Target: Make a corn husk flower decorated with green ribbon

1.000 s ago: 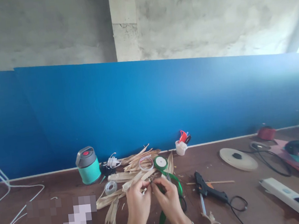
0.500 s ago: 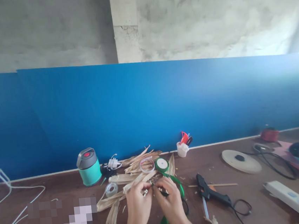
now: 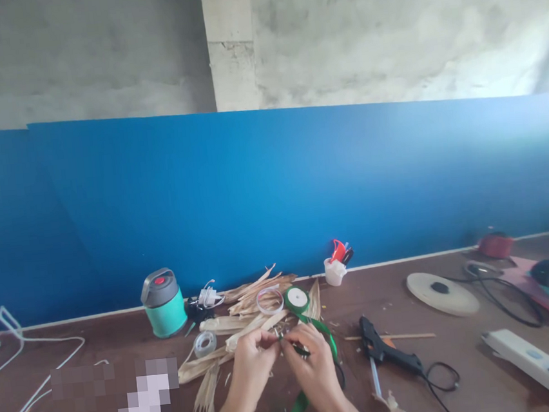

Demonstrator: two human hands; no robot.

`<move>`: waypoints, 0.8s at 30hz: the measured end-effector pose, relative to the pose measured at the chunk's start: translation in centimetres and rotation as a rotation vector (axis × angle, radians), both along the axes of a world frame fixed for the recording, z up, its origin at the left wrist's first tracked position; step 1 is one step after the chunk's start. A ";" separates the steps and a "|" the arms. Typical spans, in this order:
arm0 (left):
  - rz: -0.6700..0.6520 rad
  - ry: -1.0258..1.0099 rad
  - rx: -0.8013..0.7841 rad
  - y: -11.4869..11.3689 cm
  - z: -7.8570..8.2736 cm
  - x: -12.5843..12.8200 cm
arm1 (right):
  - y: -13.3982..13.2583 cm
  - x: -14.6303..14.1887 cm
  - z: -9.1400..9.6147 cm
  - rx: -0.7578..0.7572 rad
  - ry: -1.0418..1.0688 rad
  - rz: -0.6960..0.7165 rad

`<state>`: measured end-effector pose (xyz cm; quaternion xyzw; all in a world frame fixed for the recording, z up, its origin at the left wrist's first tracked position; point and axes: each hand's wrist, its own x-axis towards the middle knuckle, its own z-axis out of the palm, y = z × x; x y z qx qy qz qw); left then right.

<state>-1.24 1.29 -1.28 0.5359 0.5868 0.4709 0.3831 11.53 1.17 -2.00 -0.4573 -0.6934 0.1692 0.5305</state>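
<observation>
My left hand (image 3: 251, 365) and my right hand (image 3: 313, 362) meet at the near middle of the brown table (image 3: 464, 356), fingers pinched together over a small piece I cannot make out. A thin dark stick-like item shows between the fingers of my right hand. Green ribbon (image 3: 327, 344) runs from a green ribbon spool (image 3: 296, 300) down under my right hand. Dried straw-coloured leaf strips (image 3: 245, 299) lie in a pile just beyond and to the left of my hands.
A teal flask (image 3: 163, 303), tape rolls (image 3: 204, 344), a white cup of pens (image 3: 334, 266), a black glue gun (image 3: 388, 349) with cable, a round white disc (image 3: 441, 293), a white power strip (image 3: 537, 362) and white cables (image 3: 31, 359) lie around. A blue panel backs the table.
Both hands stay pinched together at the same spot, with small finger shifts. The view has moved slightly.
</observation>
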 end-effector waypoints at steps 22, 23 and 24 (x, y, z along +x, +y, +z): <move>0.033 0.152 -0.004 0.0 -0.3 -0.1 | 0.4 0.3 -0.3 0.018 -0.064 0.001; 0.031 0.163 -0.001 -0.1 -0.2 0.0 | 0.3 0.2 -0.3 0.018 -0.058 0.000; 0.026 0.170 -0.001 -0.1 -0.2 0.0 | 0.3 0.2 -0.3 0.014 -0.052 0.000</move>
